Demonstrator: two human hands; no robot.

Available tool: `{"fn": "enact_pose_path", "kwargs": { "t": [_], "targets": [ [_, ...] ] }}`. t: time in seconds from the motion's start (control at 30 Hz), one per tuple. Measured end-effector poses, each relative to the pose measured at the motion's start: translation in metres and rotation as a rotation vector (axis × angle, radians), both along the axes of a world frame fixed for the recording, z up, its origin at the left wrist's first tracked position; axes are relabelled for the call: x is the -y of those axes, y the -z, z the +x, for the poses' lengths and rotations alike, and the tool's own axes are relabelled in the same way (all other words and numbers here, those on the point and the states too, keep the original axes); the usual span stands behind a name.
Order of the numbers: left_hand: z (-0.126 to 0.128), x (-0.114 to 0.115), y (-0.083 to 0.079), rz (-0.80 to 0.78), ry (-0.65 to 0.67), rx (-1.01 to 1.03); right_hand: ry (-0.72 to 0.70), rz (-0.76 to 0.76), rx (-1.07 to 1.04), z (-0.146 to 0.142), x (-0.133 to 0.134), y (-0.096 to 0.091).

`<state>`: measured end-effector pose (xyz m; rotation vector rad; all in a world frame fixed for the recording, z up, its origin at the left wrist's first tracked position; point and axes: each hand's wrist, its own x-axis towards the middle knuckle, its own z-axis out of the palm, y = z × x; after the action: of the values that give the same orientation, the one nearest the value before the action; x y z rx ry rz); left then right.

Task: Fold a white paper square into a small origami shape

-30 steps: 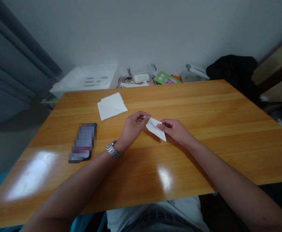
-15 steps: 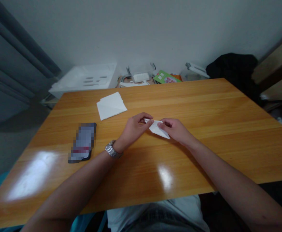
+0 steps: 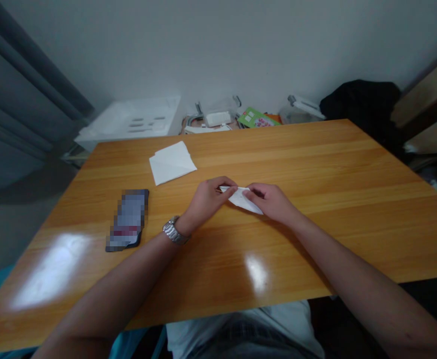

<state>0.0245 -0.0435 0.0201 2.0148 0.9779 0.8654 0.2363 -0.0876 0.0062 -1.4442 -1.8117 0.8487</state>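
Observation:
Between my hands, over the middle of the wooden table point(image 3: 308, 169), is a small piece of folded white paper point(image 3: 242, 198) with a pointed lower right corner. My left hand point(image 3: 211, 198) pinches its left end, thumb on top and fingers behind. On the right side my right hand point(image 3: 270, 198) grips it, with the thumb pressed on its face. The fingertips behind the paper are partly hidden. A metal watch point(image 3: 175, 230) is on my left wrist.
White paper sheets point(image 3: 171, 163) lie at the back left of the table. A phone point(image 3: 128, 219) with a blurred screen rests left of my left wrist. Beyond the far edge are a white tray point(image 3: 106, 119), a green booklet point(image 3: 256, 118) and a clear box point(image 3: 301, 110).
My left hand has shifted slightly along the paper, and a bit more of the paper's left tip shows. My right hand stays nearly in place.

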Motion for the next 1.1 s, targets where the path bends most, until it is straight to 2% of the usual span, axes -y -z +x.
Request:
{"fn": "enact_pose_path", "kwargs": {
  "t": [0.3, 0.5, 0.77, 1.1],
  "targets": [
    [0.0012, 0.0053, -0.0035, 0.074, 0.078, -0.123, -0.039, 0.056, 0.084, 0.0007, 0.0018, 0.0013],
    [-0.0004, 0.0033, -0.0012, 0.028, 0.107, -0.081, -0.073, 0.086, 0.124, 0.0008, 0.0033, -0.0002],
    [0.0016, 0.0019, 0.0055, -0.011, 0.091, -0.052, -0.093, 0.111, 0.106, 0.0005, 0.0022, 0.0004],
    [0.0015, 0.0049, -0.0035, 0.052, 0.089, -0.175, -0.143, 0.108, 0.151, -0.0005, 0.0025, 0.0004]
  ]
}}
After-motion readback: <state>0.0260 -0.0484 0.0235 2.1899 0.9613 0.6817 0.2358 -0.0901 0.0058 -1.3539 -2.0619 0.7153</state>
